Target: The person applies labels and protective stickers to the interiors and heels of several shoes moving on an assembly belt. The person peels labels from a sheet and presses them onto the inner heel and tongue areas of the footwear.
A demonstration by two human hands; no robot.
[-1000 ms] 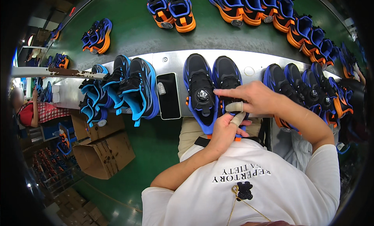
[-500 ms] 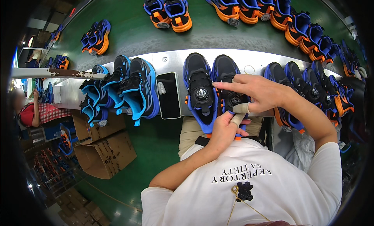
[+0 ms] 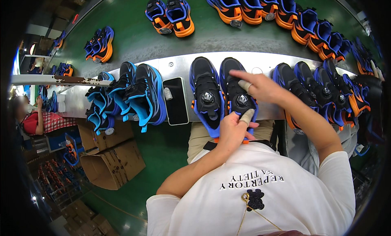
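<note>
Far L: a person in a red checked top (image 3: 34,122) sits by open cardboard boxes (image 3: 108,156), corrugated, brown, flaps up. Above them, a heap of black shoes with light-blue trim (image 3: 122,97) lies on the L end of the metal bench (image 3: 179,65); the bench is a smooth, grey, curved strip. Just R of the heap, a black phone (image 3: 176,100) lies flat, glossy slab, w/ a small silver item touching its top-L corner.

Centre: a pair of black/blue shoes w/ orange sole edges stands side by side on the bench, heels toward me. L shoe (image 3: 207,97): mesh upper, round dial closure on the tongue; no hand on it. R shoe (image 3: 238,93): same build, same dial.

My L hand (image 3: 232,132): forearm comes up from lower L, wrist bent in. Hand is curled at the heel end of the R shoe, gripping it; the taped thumb (image 3: 247,117) presses the heel collar. Fingers partly closed, the rest hidden behind the hand.

My R hand (image 3: 260,87): arm enters from lower R, elbow bent, reaching L across the R shoe. Index is extended over the toe area, tape band on one finger. Hand mostly open, holding nothing; whether it touches the upper, cannot tell.

R: a row of black/blue/orange shoes (image 3: 321,89) packed along the bench. Behind it, more pairs (image 3: 171,14) on the green belt (image 3: 134,36), matte.
</note>
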